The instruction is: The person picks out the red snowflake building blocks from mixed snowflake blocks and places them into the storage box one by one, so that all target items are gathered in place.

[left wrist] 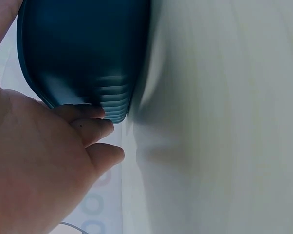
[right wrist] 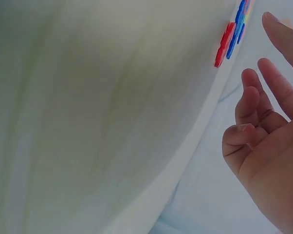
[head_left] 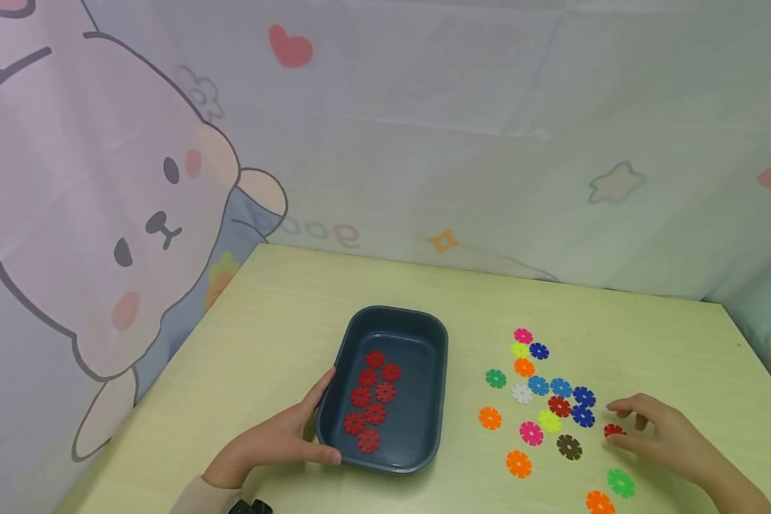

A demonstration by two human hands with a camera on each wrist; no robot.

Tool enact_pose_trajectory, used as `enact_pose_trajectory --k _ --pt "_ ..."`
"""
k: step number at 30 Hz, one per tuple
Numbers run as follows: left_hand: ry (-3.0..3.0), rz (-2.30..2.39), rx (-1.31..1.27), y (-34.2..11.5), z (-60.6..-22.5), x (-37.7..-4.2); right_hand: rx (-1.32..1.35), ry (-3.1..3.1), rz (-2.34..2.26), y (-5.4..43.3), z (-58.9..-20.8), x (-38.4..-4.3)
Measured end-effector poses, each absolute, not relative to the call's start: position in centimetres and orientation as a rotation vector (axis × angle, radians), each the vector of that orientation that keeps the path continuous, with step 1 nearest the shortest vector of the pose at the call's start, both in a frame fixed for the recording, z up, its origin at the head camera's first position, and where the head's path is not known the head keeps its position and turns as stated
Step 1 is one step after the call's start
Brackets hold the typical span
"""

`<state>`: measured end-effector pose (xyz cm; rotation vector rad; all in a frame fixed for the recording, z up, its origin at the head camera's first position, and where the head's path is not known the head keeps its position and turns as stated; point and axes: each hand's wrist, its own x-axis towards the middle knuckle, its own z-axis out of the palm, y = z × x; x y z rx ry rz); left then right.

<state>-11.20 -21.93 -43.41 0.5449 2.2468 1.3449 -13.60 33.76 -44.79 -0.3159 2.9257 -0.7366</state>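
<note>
My left hand rests against the left side of a dark blue tray, its thumb round the near corner and its fingers along the outer wall. In the left wrist view, loosely bent fingers lie by the ribbed part of the tray. Several red notched discs lie flat inside. At the right, my right hand hovers with thumb and forefinger apart around a red notched disc, partly hidden by the thumb. The right wrist view shows that red disc flat on the table, apart from the fingertips.
Loose notched discs in several colours lie between tray and right hand, among them a dark red disc, a brown disc and a white disc. A green disc is near the front. A printed cloth hangs behind the table.
</note>
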Motion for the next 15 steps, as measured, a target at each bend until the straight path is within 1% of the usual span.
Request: enact_pose_trajectory --k 15 --pt "2.242 1.330 0.549 -22.1 -43.6 -11.4 -0.319 2.820 -0.688 35.3 -45.5 -14.3"
